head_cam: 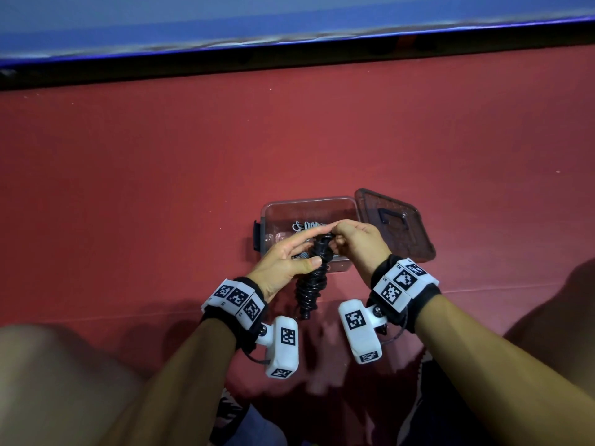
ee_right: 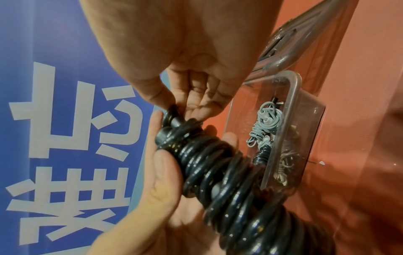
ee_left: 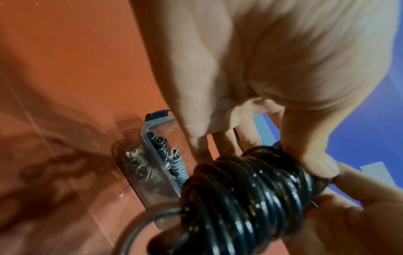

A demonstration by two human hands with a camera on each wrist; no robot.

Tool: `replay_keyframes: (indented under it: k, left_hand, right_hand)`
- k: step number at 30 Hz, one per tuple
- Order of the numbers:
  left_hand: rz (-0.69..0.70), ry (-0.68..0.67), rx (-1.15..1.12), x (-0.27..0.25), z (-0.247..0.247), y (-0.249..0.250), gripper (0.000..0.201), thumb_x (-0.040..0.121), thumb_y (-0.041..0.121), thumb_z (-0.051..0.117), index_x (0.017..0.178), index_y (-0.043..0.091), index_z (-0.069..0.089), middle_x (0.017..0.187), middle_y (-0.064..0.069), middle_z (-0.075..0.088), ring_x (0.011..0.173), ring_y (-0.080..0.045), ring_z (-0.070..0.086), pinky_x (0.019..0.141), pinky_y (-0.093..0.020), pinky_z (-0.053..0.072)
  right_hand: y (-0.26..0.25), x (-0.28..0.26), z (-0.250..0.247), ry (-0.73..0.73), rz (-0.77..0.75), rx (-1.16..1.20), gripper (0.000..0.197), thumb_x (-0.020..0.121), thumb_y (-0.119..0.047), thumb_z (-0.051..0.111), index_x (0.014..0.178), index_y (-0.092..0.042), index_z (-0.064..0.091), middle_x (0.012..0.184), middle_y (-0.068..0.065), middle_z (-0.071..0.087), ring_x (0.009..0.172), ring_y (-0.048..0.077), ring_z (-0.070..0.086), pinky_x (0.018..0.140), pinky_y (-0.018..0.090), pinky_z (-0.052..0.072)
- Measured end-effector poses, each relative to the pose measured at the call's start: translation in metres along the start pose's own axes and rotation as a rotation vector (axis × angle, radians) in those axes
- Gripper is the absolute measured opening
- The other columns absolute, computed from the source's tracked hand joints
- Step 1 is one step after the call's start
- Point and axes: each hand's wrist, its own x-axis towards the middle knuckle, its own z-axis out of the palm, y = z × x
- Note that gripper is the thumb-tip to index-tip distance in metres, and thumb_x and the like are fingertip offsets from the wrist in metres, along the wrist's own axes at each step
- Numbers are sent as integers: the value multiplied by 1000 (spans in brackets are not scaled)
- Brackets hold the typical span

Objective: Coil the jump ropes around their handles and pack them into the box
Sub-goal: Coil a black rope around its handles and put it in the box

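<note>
The left hand [head_cam: 286, 262] grips the black jump rope [head_cam: 314, 278] coil, the right hand [head_cam: 357, 241] pinches its far end — tuck it tight, then lower it into the box [head_cam: 309, 204].

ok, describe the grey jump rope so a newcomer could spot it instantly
On the red mat sits a clear plastic box, its lid open to the right. The grey jump rope lies inside it, already coiled round its handles. It is thin and pale grey, unlike the thicker glossy black rope bundle held in front of the box by the left hand and right hand.
</note>
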Motion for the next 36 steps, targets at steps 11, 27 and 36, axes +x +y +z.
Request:
replay_keyframes:
  k: [11,27,36]
  left_hand:
    - [8,48,-10,1,0,-1,63,80,17,72,134,47,60,149,8,54,143,-8,40,121,-46,34]
    - [-35,167,-51,8,1,-9,65,92,-6,65,149,7,39,124,8,62,98,12,65,84,-10,50]
    - [8,246,4,10,-1,-6,51,86,-2,74,134,7,60,119,-11,70,97,-7,72,85,-16,52]
  right_hand:
    - [-1,-1,-1,-75,19,40,27,88,6,41,84,-3,67,60,4,62,55,13,54,62,26,48]
    - [3,-10,3,-104,-214,-306,28,95,-20,64,71,-15,51,62,-7,50,60,7,45,61,20,39]
    - [8,-7,4,-89,-171,-273,22,99,-27,59,95,-6,64,69,-6,60,68,15,56,68,35,50]
